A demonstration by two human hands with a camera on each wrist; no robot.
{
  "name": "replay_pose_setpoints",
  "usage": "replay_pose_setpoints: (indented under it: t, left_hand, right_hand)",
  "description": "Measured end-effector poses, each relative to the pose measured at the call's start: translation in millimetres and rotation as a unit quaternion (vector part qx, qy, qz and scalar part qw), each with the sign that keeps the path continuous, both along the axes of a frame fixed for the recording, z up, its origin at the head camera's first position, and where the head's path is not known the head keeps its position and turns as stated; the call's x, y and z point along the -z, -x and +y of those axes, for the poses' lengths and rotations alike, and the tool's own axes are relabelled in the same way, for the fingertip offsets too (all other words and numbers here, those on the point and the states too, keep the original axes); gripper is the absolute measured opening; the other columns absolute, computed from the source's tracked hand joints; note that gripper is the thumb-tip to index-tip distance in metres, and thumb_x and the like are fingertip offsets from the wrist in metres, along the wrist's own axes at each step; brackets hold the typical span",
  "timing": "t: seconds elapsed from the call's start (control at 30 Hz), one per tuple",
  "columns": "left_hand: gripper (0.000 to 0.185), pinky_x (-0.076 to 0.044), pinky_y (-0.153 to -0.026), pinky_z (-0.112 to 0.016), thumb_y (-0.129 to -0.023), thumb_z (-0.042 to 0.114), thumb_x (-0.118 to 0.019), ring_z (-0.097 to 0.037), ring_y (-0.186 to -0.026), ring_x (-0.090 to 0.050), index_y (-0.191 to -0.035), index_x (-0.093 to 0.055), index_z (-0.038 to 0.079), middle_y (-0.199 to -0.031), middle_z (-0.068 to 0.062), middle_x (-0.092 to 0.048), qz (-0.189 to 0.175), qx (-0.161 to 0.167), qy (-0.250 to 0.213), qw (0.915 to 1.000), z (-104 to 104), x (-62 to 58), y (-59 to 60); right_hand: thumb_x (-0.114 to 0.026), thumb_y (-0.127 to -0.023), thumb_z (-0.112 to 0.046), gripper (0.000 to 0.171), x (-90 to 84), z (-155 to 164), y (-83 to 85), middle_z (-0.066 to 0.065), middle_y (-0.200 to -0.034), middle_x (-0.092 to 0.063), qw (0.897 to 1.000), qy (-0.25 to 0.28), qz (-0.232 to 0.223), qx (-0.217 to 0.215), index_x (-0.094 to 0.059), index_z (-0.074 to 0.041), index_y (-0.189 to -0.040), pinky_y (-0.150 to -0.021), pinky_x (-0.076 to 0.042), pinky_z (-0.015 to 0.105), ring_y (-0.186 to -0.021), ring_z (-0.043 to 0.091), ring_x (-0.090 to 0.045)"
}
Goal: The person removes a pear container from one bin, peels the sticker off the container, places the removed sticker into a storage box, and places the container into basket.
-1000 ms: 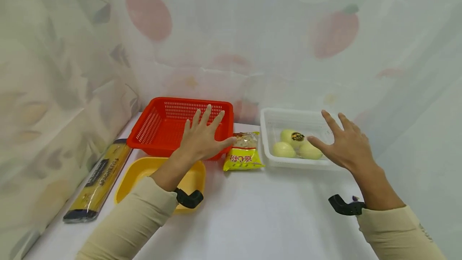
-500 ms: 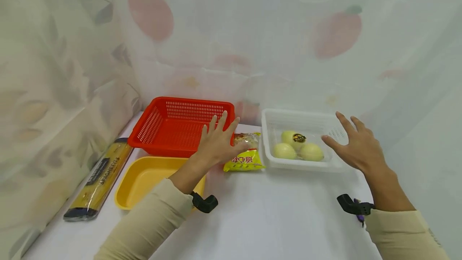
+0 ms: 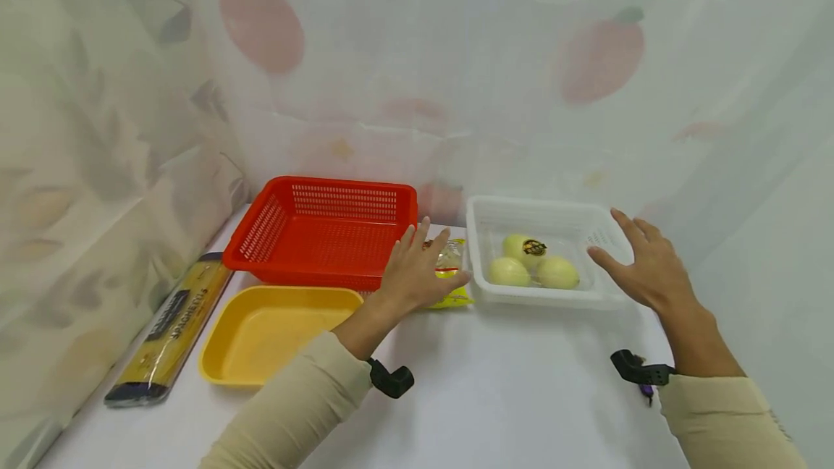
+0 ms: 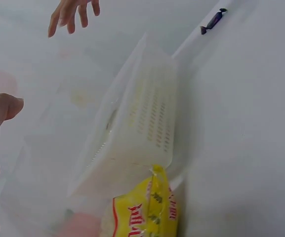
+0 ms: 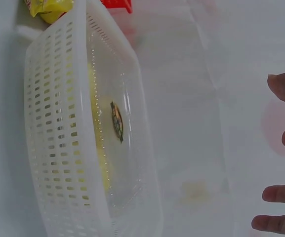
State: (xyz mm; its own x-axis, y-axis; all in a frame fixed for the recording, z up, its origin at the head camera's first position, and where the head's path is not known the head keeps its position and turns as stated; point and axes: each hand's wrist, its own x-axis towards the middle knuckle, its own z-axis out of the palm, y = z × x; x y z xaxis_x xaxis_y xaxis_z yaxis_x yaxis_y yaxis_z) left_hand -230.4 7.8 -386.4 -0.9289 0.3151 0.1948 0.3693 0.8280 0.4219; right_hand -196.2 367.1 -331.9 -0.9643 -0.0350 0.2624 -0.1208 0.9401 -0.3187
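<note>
My left hand (image 3: pixel 420 270) hovers with spread fingers over a yellow snack packet (image 3: pixel 449 266) (image 4: pixel 144 212) lying between the red basket (image 3: pixel 326 234) and the white basket (image 3: pixel 482 237) (image 4: pixel 142 128) (image 5: pixel 58 133). It holds nothing. My right hand (image 3: pixel 641 263) floats with fingers spread above the white basket's right end, also holding nothing; its fingertips (image 5: pixel 283 138) show in the right wrist view. Three pale yellow round fruits (image 3: pixel 531 263) lie in the white basket, one bearing a dark sticker (image 5: pixel 116 121).
A yellow tray (image 3: pixel 274 331) sits in front of the red basket. A long spaghetti packet (image 3: pixel 172 324) lies at the left edge against the curtain. A small purple wrapped candy (image 4: pixel 212 20) lies on the white table near my right wrist. Printed curtains enclose the back and sides.
My left hand has moved right from over the red basket to over the yellow packet. My right hand has drifted right toward the white basket's end.
</note>
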Motion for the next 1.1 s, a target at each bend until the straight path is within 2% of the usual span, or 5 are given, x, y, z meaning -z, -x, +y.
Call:
replay_pose_setpoints:
  t: [0.3,0.57,0.83,1.1]
  left_hand:
    - [0.085,-0.018,-0.111,-0.054,-0.083,0.067,-0.053,-0.035,-0.141,-0.018,-0.15,-0.037,0.017,-0.158,-0.01,-0.018,0.0,0.021,-0.022,0.9995,14.8,19.4,4.3]
    - [0.086,-0.017,-0.112,-0.053,-0.082,0.069,-0.052,-0.032,-0.142,-0.017,-0.151,-0.035,0.021,-0.159,-0.006,-0.017,-0.012,0.024,-0.017,0.9995,27.9,38.1,8.5]
    - [0.088,-0.014,-0.111,-0.056,-0.082,0.068,-0.054,-0.032,-0.143,-0.014,-0.152,-0.032,0.02,-0.16,-0.005,-0.014,-0.023,0.021,-0.027,0.9992,38.0,48.5,13.8]
    - [0.091,-0.017,-0.11,-0.057,-0.081,0.066,-0.059,-0.034,-0.143,-0.015,-0.154,-0.028,0.021,-0.159,-0.007,-0.015,-0.042,0.025,-0.037,0.9981,49.4,57.6,19.7]
  right_hand:
    - [-0.056,-0.093,-0.049,0.078,11.1,9.7,6.4,0.033,-0.145,-0.028,1.0,0.019,0.005,-0.007,-0.02,-0.018,-0.155,-0.088,-0.024,0.077,-0.124,0.059,-0.029]
    - [-0.057,-0.094,-0.043,0.077,21.7,17.1,17.3,0.034,-0.143,-0.032,0.998,0.06,0.01,-0.011,-0.021,-0.013,-0.155,-0.088,-0.028,0.075,-0.123,0.057,-0.033]
    - [-0.054,-0.096,-0.044,0.074,36.2,22.3,27.4,0.033,-0.142,-0.033,0.994,0.104,-0.013,0.004,-0.021,-0.016,-0.155,-0.086,-0.031,0.075,-0.122,0.056,-0.036]
    - [-0.055,-0.095,-0.045,0.074,43.7,21.7,35.2,0.031,-0.143,-0.035,0.991,0.133,-0.018,0.015,-0.023,-0.016,-0.155,-0.087,-0.034,0.074,-0.123,0.054,-0.037]
